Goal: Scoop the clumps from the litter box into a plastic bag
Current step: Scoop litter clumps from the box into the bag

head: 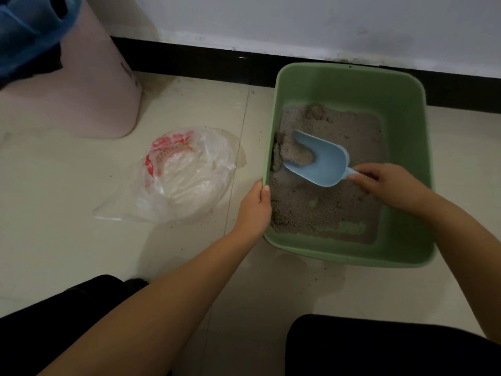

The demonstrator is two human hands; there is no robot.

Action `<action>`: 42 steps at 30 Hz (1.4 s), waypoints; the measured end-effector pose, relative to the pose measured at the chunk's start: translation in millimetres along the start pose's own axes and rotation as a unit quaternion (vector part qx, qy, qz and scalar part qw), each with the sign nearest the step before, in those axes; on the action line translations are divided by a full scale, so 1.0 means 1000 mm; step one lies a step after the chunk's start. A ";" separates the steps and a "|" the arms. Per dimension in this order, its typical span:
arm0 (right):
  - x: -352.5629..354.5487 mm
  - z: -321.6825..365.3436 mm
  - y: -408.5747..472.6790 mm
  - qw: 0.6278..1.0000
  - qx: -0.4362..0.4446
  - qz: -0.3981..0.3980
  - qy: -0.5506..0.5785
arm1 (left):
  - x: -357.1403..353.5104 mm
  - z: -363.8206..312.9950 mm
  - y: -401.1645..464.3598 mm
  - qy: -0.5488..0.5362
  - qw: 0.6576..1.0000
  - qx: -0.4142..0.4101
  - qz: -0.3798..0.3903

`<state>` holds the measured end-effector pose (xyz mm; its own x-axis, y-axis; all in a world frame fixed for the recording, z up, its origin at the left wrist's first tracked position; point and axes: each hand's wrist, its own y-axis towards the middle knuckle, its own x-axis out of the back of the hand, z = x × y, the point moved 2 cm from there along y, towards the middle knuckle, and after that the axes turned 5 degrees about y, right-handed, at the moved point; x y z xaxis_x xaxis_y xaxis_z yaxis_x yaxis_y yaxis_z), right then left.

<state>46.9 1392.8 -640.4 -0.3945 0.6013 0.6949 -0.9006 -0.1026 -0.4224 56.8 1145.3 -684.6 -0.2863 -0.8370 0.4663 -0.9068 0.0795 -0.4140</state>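
left hand [254, 206]: grips left rim of litter box [404, 109], likely steadying it
right hand [385, 185]: pinches handle of blue scoop [322, 164]
scoop: holds a grey clump, by left wall
box: grey litter, right of frame
plastic bag [184, 175]: open on floor, centre-left, just beside box

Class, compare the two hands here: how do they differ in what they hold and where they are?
The left hand grips the green litter box by its rim; the right hand holds the blue scoop by its handle. The left sits at the box's edge; the right is over the litter. Both hold something.
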 end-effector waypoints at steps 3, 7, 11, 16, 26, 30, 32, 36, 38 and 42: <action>0.002 0.006 0.003 0.996 -0.005 0.008 -0.086 | 0.000 0.001 0.001 0.000 1.000 0.003 0.002; 0.000 0.017 0.013 0.994 -0.003 -0.004 -0.110 | 0.000 -0.001 -0.001 0.003 1.000 0.001 -0.003; -0.034 0.034 0.017 0.996 -0.020 -0.047 -0.067 | 0.001 -0.002 -0.001 0.004 1.000 0.003 -0.002; -0.029 0.010 -0.012 0.993 -0.041 0.009 0.107 | 0.000 0.001 0.001 0.003 1.000 0.004 -0.007; -0.040 -0.007 -0.013 0.962 -0.058 0.051 0.262 | -0.001 0.000 0.001 0.006 1.000 0.003 -0.007; -0.061 -0.026 -0.007 0.953 -0.089 0.085 0.277 | 0.000 0.000 0.002 0.009 1.000 0.001 -0.005; -0.067 -0.027 0.001 0.956 -0.094 0.097 0.261 | 0.000 -0.001 0.002 0.011 1.000 0.003 -0.003; -0.064 -0.026 0.004 0.957 -0.091 0.069 0.268 | 0.000 0.001 0.002 0.020 1.000 0.007 -0.006; -0.064 -0.032 -0.001 0.945 -0.094 0.066 0.305 | 0.000 0.002 0.002 0.023 1.000 0.007 -0.007; -0.075 -0.026 0.003 0.917 -0.112 0.072 0.376 | 0.001 0.001 0.002 0.014 1.000 0.007 -0.007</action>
<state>78.1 1368.4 -708.8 -0.1921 0.9795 0.0605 -0.7557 -0.1084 -0.6458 54.7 1143.7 -686.3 -0.2823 -0.8220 0.4945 -0.9066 0.0600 -0.4178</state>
